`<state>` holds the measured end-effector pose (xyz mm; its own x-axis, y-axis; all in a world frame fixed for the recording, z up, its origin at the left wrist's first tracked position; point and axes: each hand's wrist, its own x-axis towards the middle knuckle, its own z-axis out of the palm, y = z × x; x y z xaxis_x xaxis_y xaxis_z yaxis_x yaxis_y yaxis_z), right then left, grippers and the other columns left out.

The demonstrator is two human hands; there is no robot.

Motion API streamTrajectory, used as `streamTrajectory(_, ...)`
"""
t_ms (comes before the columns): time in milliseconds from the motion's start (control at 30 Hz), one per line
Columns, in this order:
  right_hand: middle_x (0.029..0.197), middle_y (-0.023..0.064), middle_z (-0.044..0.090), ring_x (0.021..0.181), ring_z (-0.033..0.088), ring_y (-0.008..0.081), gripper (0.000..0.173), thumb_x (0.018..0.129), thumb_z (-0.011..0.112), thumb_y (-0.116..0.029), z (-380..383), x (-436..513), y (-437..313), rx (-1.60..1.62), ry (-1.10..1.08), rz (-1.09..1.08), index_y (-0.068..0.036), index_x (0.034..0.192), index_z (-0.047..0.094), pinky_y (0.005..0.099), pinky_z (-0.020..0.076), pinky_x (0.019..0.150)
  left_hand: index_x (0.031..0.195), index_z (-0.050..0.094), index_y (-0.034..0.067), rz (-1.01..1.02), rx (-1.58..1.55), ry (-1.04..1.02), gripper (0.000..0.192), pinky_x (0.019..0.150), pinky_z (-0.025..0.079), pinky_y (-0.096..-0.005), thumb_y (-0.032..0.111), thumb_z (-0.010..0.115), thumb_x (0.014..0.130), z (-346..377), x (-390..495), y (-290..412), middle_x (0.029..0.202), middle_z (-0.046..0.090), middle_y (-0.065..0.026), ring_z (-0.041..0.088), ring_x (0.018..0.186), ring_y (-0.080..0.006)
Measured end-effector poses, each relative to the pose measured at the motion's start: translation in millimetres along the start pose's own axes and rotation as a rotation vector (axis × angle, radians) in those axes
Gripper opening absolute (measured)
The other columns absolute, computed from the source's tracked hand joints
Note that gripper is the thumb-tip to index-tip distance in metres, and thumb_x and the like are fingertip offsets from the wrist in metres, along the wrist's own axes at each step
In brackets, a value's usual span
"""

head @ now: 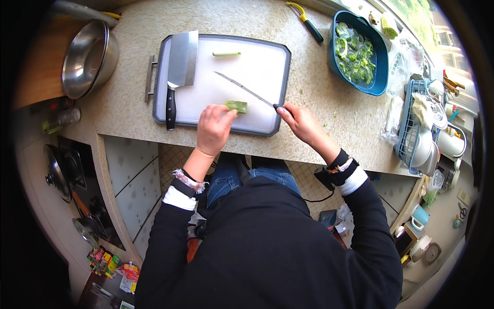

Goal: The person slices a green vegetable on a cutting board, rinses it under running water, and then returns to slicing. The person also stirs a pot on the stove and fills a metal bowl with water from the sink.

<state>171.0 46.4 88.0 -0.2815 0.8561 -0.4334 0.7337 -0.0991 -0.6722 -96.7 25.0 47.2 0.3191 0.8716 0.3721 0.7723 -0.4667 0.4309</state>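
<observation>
A short green vegetable piece [236,107], perhaps broccoli stem, lies near the front of the white cutting board [258,69]. My left hand [214,125] has its thumb and fingertips on the left end of that piece. In my right hand [300,121] is the dark handle of a slim knife [247,89], its blade slanting up and left above the board. A thin pale-green strip [227,54] sits toward the board's far side. Along the left side rests a broad cleaver [183,58] with a black riveted handle, its blade pointing away from me.
Right of the board, a yellow-and-black peeler [305,22] lies near a blue basin [380,77] of broccoli florets in water. A steel bowl [87,58] is at far left. Dishes fill a blue rack [408,127] at right. The counter's front edge [308,160] runs before my body.
</observation>
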Motion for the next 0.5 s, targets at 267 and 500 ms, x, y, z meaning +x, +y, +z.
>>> streamTrajectory(267, 0.071, 0.0203, 0.064, 0.071, 0.064, 0.0395, 0.044, 0.096, 0.049, -0.045, 3.7, -2.8, -9.0, -0.153, 0.029, -0.041, -0.005, 0.089, 0.064, 0.0482, 0.05, 0.064, 0.102, 0.07, 0.004, 0.126, -0.08, 0.102, 0.034, 0.086, 0.048, -0.038, -0.003, 0.062, 0.069, 35.4, 4.8, -2.8, 0.103, 0.062, -0.0085, 0.058, 0.097, -0.0269)
streamTrajectory(500, 0.069, 0.0199, 0.064, 0.069, 0.064, 0.0395, 0.045, 0.096, 0.049, -0.047, 2.1, -0.4, -5.5, -0.135, 0.034, -0.007, -0.005, 0.091, 0.064, 0.0486, 0.0501, 0.062, 0.1, 0.071, 0.006, 0.109, -0.028, 0.117, 0.034, 0.086, 0.045, -0.0364, -0.003, 0.065, 0.069, 46.7, 10.0, -4.9, 0.101, 0.063, -0.0063, 0.057, 0.096, -0.0252)
